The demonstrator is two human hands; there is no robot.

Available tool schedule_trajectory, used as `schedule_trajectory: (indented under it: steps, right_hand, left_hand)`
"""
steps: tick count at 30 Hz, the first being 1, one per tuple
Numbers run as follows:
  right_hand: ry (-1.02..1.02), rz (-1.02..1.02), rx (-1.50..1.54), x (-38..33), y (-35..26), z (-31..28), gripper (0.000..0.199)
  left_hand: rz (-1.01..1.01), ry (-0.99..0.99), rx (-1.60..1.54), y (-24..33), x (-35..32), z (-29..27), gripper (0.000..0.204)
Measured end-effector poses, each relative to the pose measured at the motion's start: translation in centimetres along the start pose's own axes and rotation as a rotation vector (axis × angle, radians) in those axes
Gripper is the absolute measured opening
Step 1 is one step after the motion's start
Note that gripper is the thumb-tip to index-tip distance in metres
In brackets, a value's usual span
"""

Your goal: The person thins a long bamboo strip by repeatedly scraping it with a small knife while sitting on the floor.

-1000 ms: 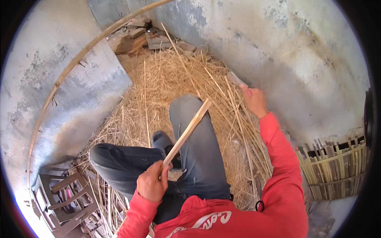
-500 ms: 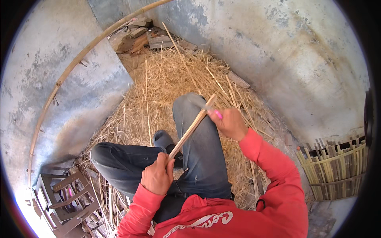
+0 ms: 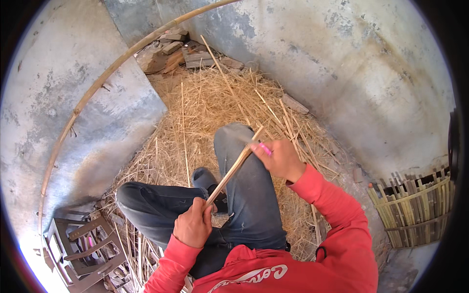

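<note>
Straw-coloured shavings (image 3: 205, 117): a deep litter covers the floor between the two grey walls, spread under and around the person's legs.
Grey walls (image 3: 351, 73): rough plaster on both sides, meeting at a corner heaped with broken bricks (image 3: 181, 49); a long bamboo pole (image 3: 97, 88) leans along the left wall.
Woven basket (image 3: 415, 210): half-made, its upright splints free at the top, standing at the right, well apart from the work.
Wooden frame (image 3: 80, 244): lies at the lower left beside the bent knee.
Bamboo strip (image 3: 232, 168): slants across the raised knee, lower end at the left hand, upper end at the right.
Left hand (image 3: 193, 227): closed firmly round the strip's lower end, anchoring it.
Right hand (image 3: 278, 158): closed round a small pink-handled tool (image 3: 265, 148), probably a knife, set against the strip near its upper end.
Doing it well: my judgement is that the strip should stay braced on the knee, the edge kept at a shallow angle and worked along the grain, with the anchoring fingers kept out of the blade's path.
</note>
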State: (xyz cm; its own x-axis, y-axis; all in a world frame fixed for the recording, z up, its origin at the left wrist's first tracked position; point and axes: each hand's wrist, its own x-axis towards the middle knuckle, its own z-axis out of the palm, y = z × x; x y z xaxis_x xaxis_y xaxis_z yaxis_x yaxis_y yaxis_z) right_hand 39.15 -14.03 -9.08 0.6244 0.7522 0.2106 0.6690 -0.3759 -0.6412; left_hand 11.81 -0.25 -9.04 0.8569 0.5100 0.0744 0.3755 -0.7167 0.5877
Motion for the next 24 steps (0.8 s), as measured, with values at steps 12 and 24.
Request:
schedule_trajectory:
  steps: [12, 24]
  right_hand:
    - [0.361, 0.338, -0.351, 4.0, 19.9, -5.7, 0.065]
    - [0.057, 0.227, 0.428, -0.6, 4.1, -2.4, 0.058]
  left_hand:
    - [-0.024, 0.004, 0.006, -1.1, -3.1, -1.7, 0.017]
    - [-0.028, -0.001, 0.053, -0.5, -1.1, -0.4, 0.016]
